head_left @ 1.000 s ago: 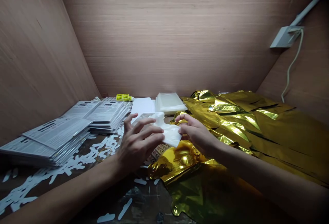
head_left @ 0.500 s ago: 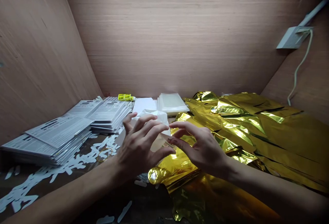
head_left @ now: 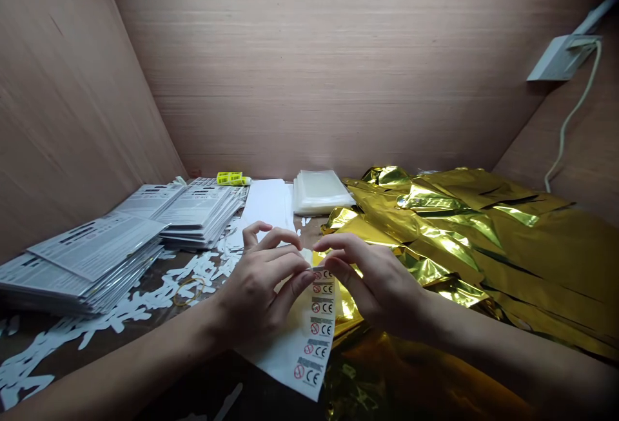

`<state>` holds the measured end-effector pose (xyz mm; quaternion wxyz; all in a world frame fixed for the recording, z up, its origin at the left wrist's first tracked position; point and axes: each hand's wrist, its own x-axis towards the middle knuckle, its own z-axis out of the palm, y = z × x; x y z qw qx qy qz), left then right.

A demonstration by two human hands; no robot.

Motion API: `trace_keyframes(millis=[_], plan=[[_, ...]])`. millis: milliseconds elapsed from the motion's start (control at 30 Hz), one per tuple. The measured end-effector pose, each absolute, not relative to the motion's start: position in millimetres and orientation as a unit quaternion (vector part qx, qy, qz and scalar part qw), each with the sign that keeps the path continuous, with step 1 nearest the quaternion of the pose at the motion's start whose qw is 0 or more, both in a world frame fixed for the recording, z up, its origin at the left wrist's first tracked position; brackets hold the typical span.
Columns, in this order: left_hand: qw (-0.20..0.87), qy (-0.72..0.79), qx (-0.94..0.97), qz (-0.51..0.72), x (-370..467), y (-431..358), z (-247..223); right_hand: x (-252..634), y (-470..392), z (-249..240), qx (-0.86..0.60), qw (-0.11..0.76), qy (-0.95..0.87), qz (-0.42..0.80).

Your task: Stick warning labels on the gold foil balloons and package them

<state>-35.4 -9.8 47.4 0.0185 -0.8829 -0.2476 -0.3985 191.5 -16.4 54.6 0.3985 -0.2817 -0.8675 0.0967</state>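
Note:
A white sheet of stickers (head_left: pixel 285 356) hangs below my hands, with a column of small labels bearing CE marks and red circle symbols down its right side. My left hand (head_left: pixel 265 289) pinches the sheet's upper edge between thumb and fingers. At the same edge, my right hand (head_left: pixel 374 279) has thumb and index finger closed on the corner by the top label, close to the left fingertips. Behind the right hand lies gold foil packaging (head_left: pixel 464 234), spread in overlapping pieces.
Stacks of printed cards (head_left: pixel 97 247) stand on the left, with white paper scraps (head_left: pixel 135 298) and a rubber band (head_left: pixel 188 291) nearby. At the back are a yellow roll (head_left: pixel 232 178), white paper (head_left: pixel 265 198) and clear bags (head_left: pixel 322 190). A socket box (head_left: pixel 556 58) is on the right wall.
The sticker sheet has swung down and now faces me, its label column showing. My left fingers have closed from a wider spread onto its upper edge. The view has shifted slightly.

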Motion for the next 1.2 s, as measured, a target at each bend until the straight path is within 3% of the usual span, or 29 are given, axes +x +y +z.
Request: trace_keyframes(millis=[167, 400, 767, 967, 1200], plan=[[-0.002, -0.237, -0.906, -0.35, -34.8, -8.9, 43.8, 190.9, -19.9, 58.8, -0.31, 0.382, -0.853, 0.17], [-0.023, -0.241, -0.922, -0.301, -35.2, -4.7, 41.1, 190.9, -15.9, 50.3, -0.293, 0.38, -0.863, 0.158], [-0.169, -0.332, -0.883, -0.287, -35.6, -3.3, 39.4, 190.9, -10.3, 41.3, -0.299, 0.366, -0.871, 0.131], [-0.132, -0.282, -0.909, -0.277, -39.6, 6.0, 26.1, 193.5, -13.5, 59.8, -0.354, 0.292, -0.865, 0.202], [-0.116, -0.28, -0.922, -0.241, -39.5, 5.9, 23.1, 193.7, -11.6, 62.1, -0.286, 0.329, -0.878, 0.198]])
